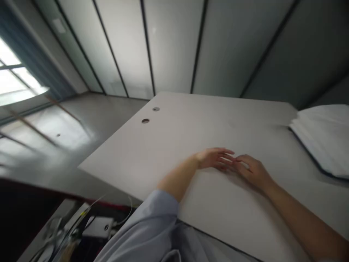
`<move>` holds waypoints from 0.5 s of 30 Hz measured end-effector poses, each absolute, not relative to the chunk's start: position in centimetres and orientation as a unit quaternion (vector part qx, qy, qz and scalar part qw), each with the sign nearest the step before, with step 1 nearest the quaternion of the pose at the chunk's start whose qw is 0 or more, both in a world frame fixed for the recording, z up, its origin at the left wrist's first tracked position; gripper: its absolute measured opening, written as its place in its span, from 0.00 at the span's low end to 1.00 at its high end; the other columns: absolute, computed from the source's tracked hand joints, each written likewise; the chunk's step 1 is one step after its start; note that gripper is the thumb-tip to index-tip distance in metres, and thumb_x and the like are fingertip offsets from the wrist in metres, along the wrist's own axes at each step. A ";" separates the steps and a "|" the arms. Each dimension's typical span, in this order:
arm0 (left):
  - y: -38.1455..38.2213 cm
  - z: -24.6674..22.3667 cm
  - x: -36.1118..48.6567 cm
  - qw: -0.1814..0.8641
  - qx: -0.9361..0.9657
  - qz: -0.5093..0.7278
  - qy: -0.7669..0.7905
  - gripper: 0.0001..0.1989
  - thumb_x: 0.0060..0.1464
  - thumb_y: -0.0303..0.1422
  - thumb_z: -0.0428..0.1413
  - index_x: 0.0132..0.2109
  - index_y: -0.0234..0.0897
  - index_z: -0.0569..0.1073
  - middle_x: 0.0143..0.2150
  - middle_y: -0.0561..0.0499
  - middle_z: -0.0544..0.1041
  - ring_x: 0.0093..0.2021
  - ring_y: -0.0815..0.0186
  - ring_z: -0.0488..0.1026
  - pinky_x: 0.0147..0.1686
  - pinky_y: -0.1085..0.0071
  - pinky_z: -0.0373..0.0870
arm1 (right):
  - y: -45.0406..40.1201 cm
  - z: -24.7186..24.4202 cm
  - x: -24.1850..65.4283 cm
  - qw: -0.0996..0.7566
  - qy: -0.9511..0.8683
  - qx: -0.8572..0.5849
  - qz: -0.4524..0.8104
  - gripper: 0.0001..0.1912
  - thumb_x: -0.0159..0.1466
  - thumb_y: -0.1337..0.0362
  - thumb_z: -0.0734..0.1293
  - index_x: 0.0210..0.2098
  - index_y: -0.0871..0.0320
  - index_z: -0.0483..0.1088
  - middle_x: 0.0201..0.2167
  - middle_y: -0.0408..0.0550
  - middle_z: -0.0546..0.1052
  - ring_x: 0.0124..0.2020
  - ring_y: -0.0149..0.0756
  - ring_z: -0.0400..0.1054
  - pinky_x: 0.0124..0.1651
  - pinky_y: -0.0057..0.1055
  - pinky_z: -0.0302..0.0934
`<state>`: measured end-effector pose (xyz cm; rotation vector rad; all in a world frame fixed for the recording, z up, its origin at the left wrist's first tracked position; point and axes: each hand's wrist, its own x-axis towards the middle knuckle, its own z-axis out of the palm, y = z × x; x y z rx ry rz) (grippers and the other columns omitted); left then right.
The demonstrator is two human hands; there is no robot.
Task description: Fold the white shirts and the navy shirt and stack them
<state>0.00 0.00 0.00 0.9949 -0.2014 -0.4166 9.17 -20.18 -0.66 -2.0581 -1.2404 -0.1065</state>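
Both of my hands rest on a pale grey tabletop (191, 127), near its middle. My left hand (215, 158) lies flat with the fingers stretched out to the right. My right hand (252, 171) lies beside it, its fingertips meeting or overlapping those of the left hand. I see nothing held in either hand. A light blue sleeve covers my left upper arm at the bottom of the view.
A stack of white folded cloth or paper (324, 136) lies at the table's right edge. Two round holes (145, 120) sit near the table's far left corner. Below the left edge, cables and a white box (96, 227) lie on the floor. Grey wall panels stand behind.
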 end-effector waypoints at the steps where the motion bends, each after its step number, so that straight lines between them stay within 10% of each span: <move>1: -0.1 0.3 -0.3 0.854 0.477 -0.187 -0.093 0.22 0.53 0.47 0.54 0.51 0.38 0.72 0.52 0.42 0.75 0.49 0.59 0.73 0.47 0.61 0.68 | -20.1 -0.3 9.0 0.355 -0.489 -0.796 -0.039 0.14 0.63 0.50 0.59 0.29 0.49 0.70 0.29 0.52 0.76 0.32 0.44 0.71 0.38 0.43 0.65; 15: -0.2 -0.4 2.1 0.402 0.903 0.121 0.085 0.12 0.52 0.41 0.49 0.37 0.39 0.72 0.34 0.49 0.78 0.35 0.61 0.74 0.37 0.66 0.69 | -20.4 1.6 9.5 0.335 -0.492 -0.802 -0.060 0.07 0.60 0.65 0.65 0.27 0.50 0.73 0.28 0.44 0.76 0.30 0.38 0.70 0.34 0.34 0.65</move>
